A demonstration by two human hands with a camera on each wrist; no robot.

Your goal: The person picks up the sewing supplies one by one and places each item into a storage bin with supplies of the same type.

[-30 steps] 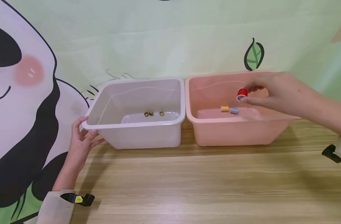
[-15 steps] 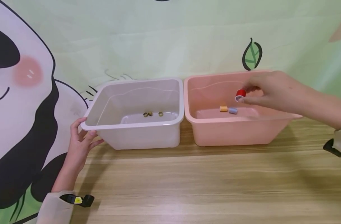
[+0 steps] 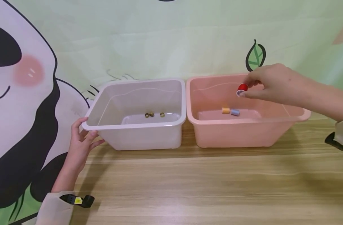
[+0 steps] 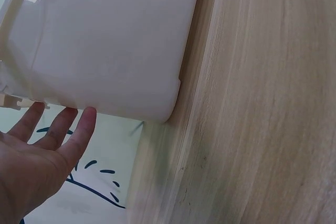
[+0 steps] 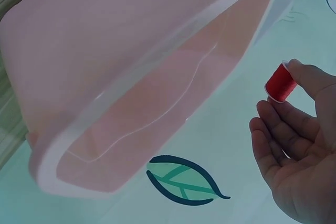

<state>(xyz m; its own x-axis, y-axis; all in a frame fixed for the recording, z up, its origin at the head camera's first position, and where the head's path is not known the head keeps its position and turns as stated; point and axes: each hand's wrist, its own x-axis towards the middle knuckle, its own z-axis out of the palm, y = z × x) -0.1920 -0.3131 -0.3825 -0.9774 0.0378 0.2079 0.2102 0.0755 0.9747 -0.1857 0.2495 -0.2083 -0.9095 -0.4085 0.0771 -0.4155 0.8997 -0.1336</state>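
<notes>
At the front left corner of the white plastic bin [image 3: 143, 137], my left hand [image 3: 80, 143] touches the rim with spread fingers. The left wrist view shows nearly straight fingers [image 4: 79, 132] with their tips at the bin's outer wall. Over the pink plastic bin [image 3: 239, 134], my right hand [image 3: 275, 84] pinches a spool of red thread [image 3: 242, 89] between thumb and fingertips. The red spool [image 5: 281, 82] has white ends, and the other fingers curve loosely below it. Inside the pink bin lie a yellow thread spool [image 3: 225, 110] and a blue thread spool [image 3: 235, 112].
Three small brass-coloured rings [image 3: 151, 114] lie on the white bin's floor. Both bins stand side by side on a wooden table [image 3: 188, 187], their rims close together. Behind them hangs a pale green printed cloth [image 3: 160, 40] with a panda and a leaf.
My right hand has risen slightly with the red thread spool still pinched over the pink bin. The left hand stays at the white bin's corner.
</notes>
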